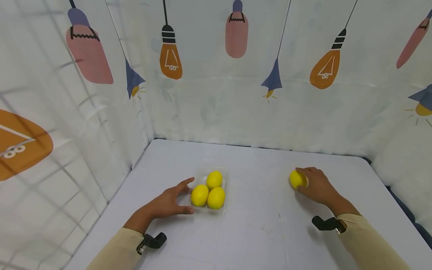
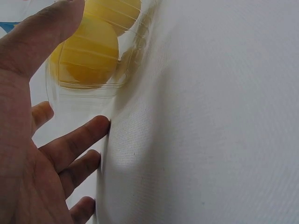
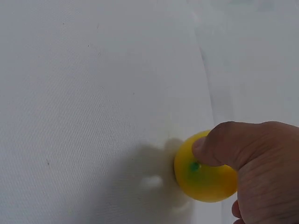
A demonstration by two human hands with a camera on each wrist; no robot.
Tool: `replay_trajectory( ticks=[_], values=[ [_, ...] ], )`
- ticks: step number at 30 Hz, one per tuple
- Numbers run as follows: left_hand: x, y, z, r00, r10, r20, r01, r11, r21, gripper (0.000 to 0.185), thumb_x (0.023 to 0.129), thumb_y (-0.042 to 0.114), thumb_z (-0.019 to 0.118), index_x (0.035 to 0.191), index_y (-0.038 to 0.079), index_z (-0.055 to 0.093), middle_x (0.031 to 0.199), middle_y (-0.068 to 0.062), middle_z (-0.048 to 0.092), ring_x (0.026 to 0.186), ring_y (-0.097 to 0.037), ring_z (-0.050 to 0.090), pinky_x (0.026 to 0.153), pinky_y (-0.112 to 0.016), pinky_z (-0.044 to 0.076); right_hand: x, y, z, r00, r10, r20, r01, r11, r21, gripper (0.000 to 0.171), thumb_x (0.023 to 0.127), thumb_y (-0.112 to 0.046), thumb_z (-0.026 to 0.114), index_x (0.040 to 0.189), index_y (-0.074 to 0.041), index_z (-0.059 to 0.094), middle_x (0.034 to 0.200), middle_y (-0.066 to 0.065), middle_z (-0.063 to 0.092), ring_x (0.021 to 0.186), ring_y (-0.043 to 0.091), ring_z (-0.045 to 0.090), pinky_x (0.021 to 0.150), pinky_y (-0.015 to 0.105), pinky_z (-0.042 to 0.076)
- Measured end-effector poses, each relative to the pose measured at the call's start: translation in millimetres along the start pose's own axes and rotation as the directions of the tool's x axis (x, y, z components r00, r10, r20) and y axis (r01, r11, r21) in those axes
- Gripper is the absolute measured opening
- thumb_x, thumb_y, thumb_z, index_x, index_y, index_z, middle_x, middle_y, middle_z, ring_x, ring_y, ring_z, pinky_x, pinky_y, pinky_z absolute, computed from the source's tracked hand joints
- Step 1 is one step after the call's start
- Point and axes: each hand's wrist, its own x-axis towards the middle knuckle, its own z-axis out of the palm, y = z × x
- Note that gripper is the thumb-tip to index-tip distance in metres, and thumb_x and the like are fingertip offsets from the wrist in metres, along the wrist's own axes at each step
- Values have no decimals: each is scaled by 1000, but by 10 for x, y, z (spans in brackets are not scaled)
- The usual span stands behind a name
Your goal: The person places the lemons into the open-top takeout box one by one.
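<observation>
The right hand curls its grip round a single yellow lemon, thumb over the top of the fruit and fingers wrapped behind it; the right wrist view shows the thumb pressed just above the lemon's small green tip, with the fruit low against the white counter on the right side. Well apart from it, toward the left middle of the counter, the left hand lies flat with fingers straight and spread, its grip holding nothing; its fingertips and thumb rest against the near left edge of a clear plastic tray. Three more lemons sit together inside that tray, one at the back and two touching side by side in front. In the left wrist view the tray's see-through wall stands just beside the spread fingers, with yellow fruit showing through it. A dark strap-mounted device sits at each wrist over tan sleeves. Behind and to both sides of the counter hangs a white curtain printed with orange, pink and blue light bulbs.
</observation>
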Motion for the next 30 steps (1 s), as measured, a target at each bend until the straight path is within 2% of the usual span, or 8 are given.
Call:
replay_trajectory(
  ticks=[7,11,16,24,30],
  values=[
    [-8,2,-6,1000,-6,-1,6,1000,-10,104,80,55,84,163,36,25,144,-5,57,144,-38,37,113,-69,25,-3,23,7,1000,10,5,-10,1000,-8,77,83,-24,84,145,4,51,132,35,51,122,55,44,99,70,40],
    [-6,-5,0,1000,0,-2,0,1000,-10,103,80,55,84,162,37,25,144,-5,57,144,-38,38,113,-69,26,-1,28,2,1000,23,8,-23,999,25,76,81,-25,87,142,5,52,135,34,52,124,55,44,101,71,38],
    [-4,-9,3,1000,6,1,-6,1000,-11,103,80,55,84,162,37,25,145,-5,57,144,-37,38,113,-68,26,15,46,12,999,34,22,-35,998,50,76,81,-28,87,139,7,52,135,33,56,122,52,51,100,69,41],
    [5,-16,6,1000,11,5,-11,1000,-11,103,80,54,84,163,35,25,145,-6,57,144,-37,38,113,-68,26,27,-51,61,999,19,36,-21,998,51,80,83,-42,86,144,0,54,141,28,54,128,51,48,103,68,39],
    [10,-33,4,1000,-1,1,1,1000,-10,103,80,56,84,162,38,25,145,-5,57,144,-36,38,113,-68,26,90,-204,87,1000,-13,16,11,994,107,81,82,-47,85,145,-5,56,145,22,55,133,47,45,106,67,37]
  ],
)
